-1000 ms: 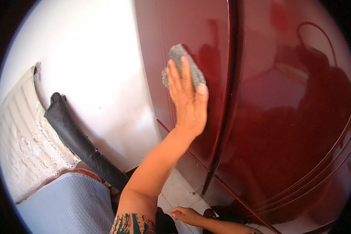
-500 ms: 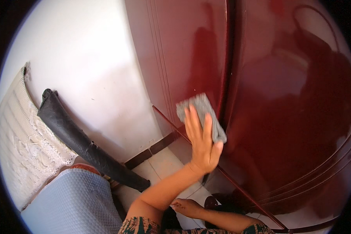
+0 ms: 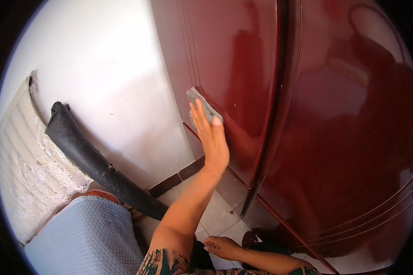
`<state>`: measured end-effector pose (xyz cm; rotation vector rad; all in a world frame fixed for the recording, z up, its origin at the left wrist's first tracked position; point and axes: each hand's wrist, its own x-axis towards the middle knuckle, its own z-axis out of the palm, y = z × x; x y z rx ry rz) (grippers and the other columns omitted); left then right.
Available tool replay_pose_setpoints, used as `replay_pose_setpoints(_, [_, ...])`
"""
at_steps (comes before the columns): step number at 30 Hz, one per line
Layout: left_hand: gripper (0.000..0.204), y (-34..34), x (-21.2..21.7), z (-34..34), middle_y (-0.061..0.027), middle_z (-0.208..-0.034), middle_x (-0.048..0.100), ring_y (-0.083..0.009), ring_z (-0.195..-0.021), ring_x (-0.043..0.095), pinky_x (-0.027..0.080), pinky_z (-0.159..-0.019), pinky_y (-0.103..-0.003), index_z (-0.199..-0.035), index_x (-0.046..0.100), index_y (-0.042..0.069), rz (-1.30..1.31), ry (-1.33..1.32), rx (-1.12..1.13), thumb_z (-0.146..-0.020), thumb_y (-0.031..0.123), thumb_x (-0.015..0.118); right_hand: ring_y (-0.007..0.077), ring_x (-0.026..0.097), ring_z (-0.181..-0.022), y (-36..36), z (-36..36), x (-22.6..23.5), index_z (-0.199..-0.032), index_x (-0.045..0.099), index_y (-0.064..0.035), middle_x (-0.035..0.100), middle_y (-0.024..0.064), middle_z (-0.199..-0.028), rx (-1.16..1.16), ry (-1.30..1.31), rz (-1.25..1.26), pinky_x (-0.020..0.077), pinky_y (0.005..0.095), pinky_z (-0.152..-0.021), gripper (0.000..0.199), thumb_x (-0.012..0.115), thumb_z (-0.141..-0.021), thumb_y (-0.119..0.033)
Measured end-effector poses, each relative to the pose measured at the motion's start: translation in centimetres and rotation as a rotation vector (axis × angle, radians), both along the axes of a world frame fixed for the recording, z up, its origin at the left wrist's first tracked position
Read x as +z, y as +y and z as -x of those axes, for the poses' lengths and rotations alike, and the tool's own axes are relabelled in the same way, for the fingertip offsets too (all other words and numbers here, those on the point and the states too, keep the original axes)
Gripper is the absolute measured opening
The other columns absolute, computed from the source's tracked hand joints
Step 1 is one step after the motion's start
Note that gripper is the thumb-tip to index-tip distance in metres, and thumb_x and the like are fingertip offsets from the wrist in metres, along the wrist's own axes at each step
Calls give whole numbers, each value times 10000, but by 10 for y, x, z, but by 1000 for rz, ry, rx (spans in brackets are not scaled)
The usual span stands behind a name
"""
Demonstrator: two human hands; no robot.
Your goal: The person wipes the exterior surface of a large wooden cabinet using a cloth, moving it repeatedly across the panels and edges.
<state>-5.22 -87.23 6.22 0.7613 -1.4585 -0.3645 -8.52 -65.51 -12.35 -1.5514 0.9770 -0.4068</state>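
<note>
My left hand (image 3: 212, 141) presses a grey cloth (image 3: 202, 104) flat against the glossy dark red door (image 3: 243, 68) of a tall appliance, near the door's left edge. The fingers point up and the cloth sticks out above the fingertips. That arm reaches up from the lower middle of the view. My right hand (image 3: 222, 246) rests low at the bottom, fingers loosely apart, holding nothing, beside dark fabric. A second dark red panel (image 3: 353, 137) fills the right side, past a vertical dark seam (image 3: 280, 91).
A white wall (image 3: 110, 82) stands left of the appliance, with a dark baseboard (image 3: 176, 178) above pale floor tiles (image 3: 215, 215). A black rolled cover (image 3: 96, 160) leans along the wall. White lace fabric (image 3: 23, 174) and a light blue quilted surface (image 3: 92, 238) lie at lower left.
My left hand has slid the cloth down the door, then left to its left edge. The right hand stays low at the bottom.
</note>
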Motion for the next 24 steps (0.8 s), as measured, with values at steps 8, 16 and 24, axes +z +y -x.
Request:
replay_pose_setpoints(8, [655, -22, -53, -6, -158, -1562, 45, -283, -1445, 18, 26, -1160, -406, -1496, 108, 60, -380, 293, -61, -992, 440, 286, 287, 613, -1015, -1, -2, -3, -1186, 524, -31, 632, 162, -1090, 12, 44, -42, 474, 384, -863, 405, 528, -939, -350])
replay_pose_setpoints(16, [638, 7, 33, 3, -247, -1535, 58, -388, -1427, 36, 36, -1138, -481, -1473, 127, -25, 240, -131, 49, -998, 364, 303, 216, 611, -1012, 0, -3, 4, -1197, 552, -38, 645, 141, -1061, 40, 51, -104, 466, 321, -876, 385, 558, -935, -320])
replay_pose_setpoints(24, [638, -89, 143, -22, -239, -1532, 112, -403, -1418, 85, 74, -1140, -486, -1486, 177, 57, 428, -15, 46, -980, 409, 340, 261, 596, -1069, 0, 4, -2, -1240, 513, -21, 622, 166, -1123, 59, -50, -203, 459, 359, -911, 435, 526, -948, -344])
